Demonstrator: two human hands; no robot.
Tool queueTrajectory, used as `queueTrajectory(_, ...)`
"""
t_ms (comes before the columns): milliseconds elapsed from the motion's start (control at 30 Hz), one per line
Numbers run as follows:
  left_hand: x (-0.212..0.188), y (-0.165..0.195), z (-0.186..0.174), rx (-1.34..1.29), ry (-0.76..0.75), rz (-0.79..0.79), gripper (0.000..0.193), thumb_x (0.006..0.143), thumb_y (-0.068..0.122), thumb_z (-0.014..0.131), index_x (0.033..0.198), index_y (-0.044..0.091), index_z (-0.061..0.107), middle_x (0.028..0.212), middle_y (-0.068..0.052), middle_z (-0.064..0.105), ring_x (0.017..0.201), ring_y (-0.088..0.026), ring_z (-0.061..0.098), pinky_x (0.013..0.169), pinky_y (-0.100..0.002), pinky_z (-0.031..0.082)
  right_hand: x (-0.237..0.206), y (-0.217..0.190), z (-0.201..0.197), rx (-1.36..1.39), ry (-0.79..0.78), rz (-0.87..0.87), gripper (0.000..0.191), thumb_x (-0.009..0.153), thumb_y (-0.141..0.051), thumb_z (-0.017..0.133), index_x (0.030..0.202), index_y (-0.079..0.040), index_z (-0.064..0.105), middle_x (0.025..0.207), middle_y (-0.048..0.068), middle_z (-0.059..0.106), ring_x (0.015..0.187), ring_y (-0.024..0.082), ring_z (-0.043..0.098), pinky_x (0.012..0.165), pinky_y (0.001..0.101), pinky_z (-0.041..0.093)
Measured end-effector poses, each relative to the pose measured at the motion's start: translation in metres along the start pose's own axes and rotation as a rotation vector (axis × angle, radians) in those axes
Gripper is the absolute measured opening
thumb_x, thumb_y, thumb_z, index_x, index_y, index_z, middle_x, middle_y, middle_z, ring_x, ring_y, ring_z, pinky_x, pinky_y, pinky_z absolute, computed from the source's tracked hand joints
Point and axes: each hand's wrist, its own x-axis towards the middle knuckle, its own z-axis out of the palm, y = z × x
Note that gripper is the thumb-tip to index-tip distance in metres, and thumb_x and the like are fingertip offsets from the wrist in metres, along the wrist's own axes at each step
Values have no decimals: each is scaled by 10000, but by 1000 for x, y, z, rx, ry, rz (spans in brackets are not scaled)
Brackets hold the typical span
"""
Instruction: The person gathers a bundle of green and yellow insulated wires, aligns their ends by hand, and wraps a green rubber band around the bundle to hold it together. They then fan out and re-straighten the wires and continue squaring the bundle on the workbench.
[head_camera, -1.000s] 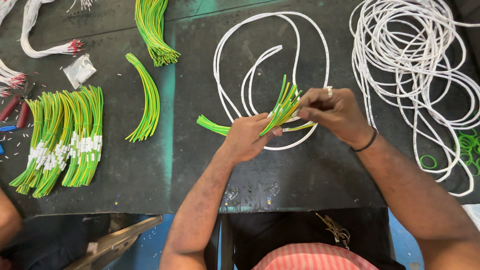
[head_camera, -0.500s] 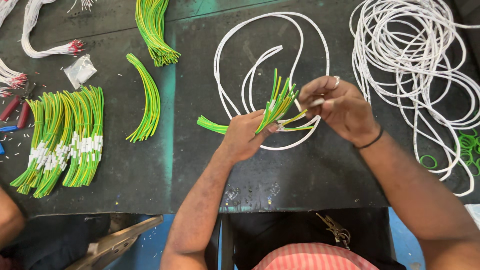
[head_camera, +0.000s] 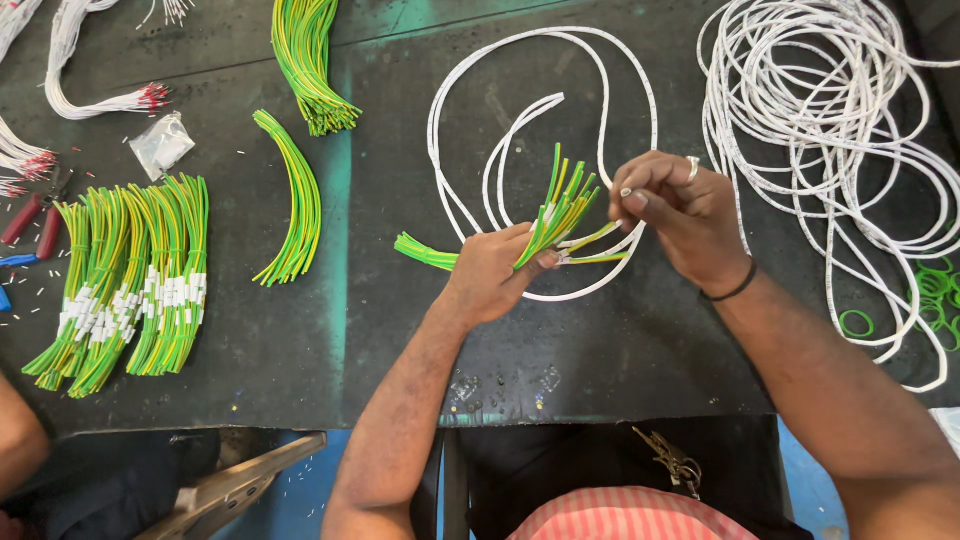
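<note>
My left hand (head_camera: 495, 272) grips a bundle of short green-and-yellow wires (head_camera: 560, 212) that fans upward from my fist, with its tail sticking out to the left. My right hand (head_camera: 680, 215) pinches the end of one wire of that bundle, thumb and fingers closed, a ring on one finger and a black band at the wrist. Both hands hover over a loop of white cable (head_camera: 520, 120) lying on the dark table (head_camera: 400, 340).
A large coil of white cable (head_camera: 840, 130) lies at right, with green rubber bands (head_camera: 930, 290) beside it. At left lie labelled green-yellow wire bundles (head_camera: 130, 280), a curved bundle (head_camera: 295, 200), another bundle (head_camera: 310, 60), a small plastic bag (head_camera: 160, 145) and red-handled pliers (head_camera: 35, 220).
My right hand has lifted slightly and worked along the wire ends; the fanned bundle in my left hand has tilted more upright.
</note>
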Motion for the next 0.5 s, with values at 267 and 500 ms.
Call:
queueTrajectory(267,-1,0,0,-27,-43,5,245,1027,332,614,1121,124,701,976,-67,716,869,-315,727,734,-417,567,-1,0,0,-428,112,30,129,994,-135,774,1035,-15,749,838,-12,594,719,27,435,627,192,321)
queueTrajectory(500,0,0,1,4,-109,-36,262,1015,354,613,1074,122,718,969,-68,721,862,-322,721,733,-426,560,2,-10,12,-469,-10,-102,106,966,-50,759,1068,-67,734,1047,33,703,885,47,649,722,198,511)
